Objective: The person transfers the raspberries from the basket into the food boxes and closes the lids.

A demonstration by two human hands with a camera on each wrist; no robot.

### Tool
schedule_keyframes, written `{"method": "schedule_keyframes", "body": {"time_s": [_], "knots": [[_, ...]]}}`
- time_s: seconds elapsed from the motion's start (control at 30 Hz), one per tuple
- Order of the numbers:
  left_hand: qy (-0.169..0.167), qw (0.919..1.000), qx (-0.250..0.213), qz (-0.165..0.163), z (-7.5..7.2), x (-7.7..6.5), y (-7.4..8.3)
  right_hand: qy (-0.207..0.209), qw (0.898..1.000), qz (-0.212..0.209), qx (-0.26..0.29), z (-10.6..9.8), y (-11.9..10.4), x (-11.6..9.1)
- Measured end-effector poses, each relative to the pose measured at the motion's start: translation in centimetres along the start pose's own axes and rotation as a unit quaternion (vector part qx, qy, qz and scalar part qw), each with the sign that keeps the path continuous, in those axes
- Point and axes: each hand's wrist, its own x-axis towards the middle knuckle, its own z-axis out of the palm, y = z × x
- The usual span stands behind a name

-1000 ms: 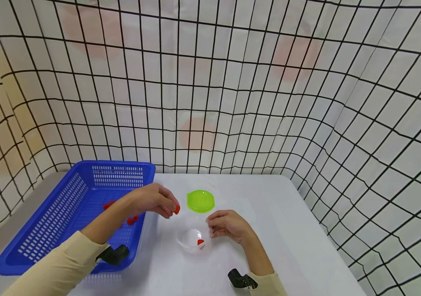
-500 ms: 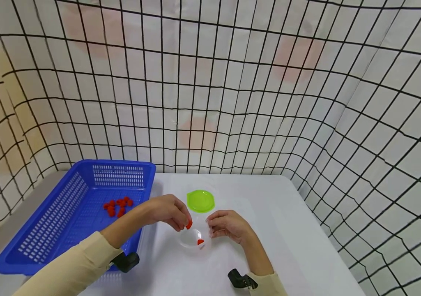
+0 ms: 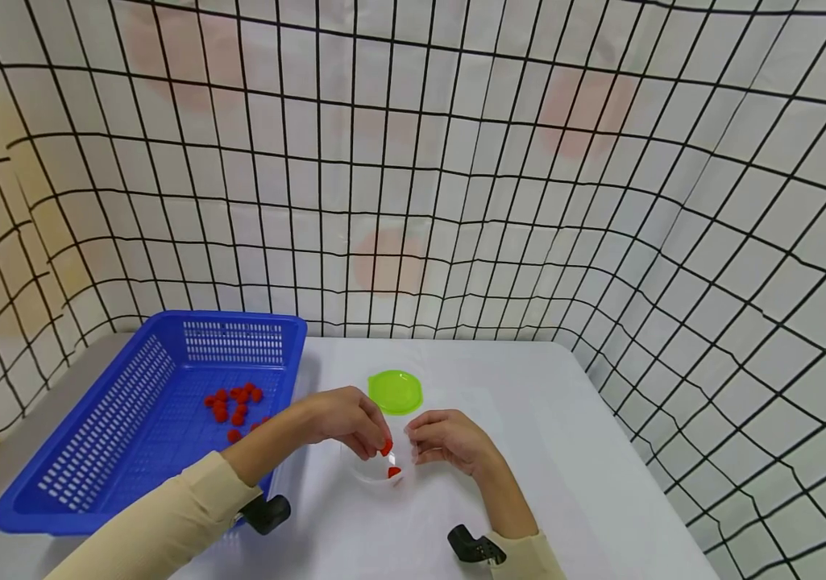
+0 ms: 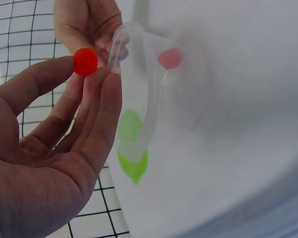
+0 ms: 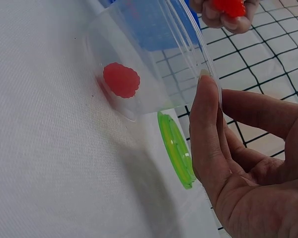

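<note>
My left hand [image 3: 347,419] pinches a red raspberry [image 3: 387,447] between thumb and fingertips, above a clear plastic bowl [image 3: 363,475]. Another raspberry [image 5: 121,80] lies at the bottom inside the bowl, seen through its wall in the right wrist view. With thumb and fingers, my right hand [image 3: 453,441] grips the bowl's rim on its right side; the bowl stands on the white table. In the left wrist view the held raspberry [image 4: 85,62] is at the fingertips, apart from the bowl's rim.
A bright green lid [image 3: 395,392] lies on the table behind the bowl. To the left stands a blue perforated basket [image 3: 159,354] with several raspberries [image 3: 238,407] in it. Black netting [image 3: 413,193] over white sheeting encloses the table's back and sides.
My left hand has carried its raspberry right from beside the basket to over the bowl, uncovering more raspberries in the basket. The right hand keeps its grip in place.
</note>
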Motion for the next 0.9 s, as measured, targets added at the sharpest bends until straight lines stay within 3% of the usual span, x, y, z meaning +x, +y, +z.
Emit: {"method": "schedule_keyframes", "body": {"time_s": [0.27,0.9], "knots": [[0.004,0.9997,0.004,-0.026,0.5,0.6,-0.7,0.003,1.0,0.001,-0.004,0.1,0.1,0.0],[0.0,0.9998,0.019,-0.009,0.7,0.8,-1.1,-0.001,1.0,-0.001,0.002,0.0,0.1,0.2]]}}
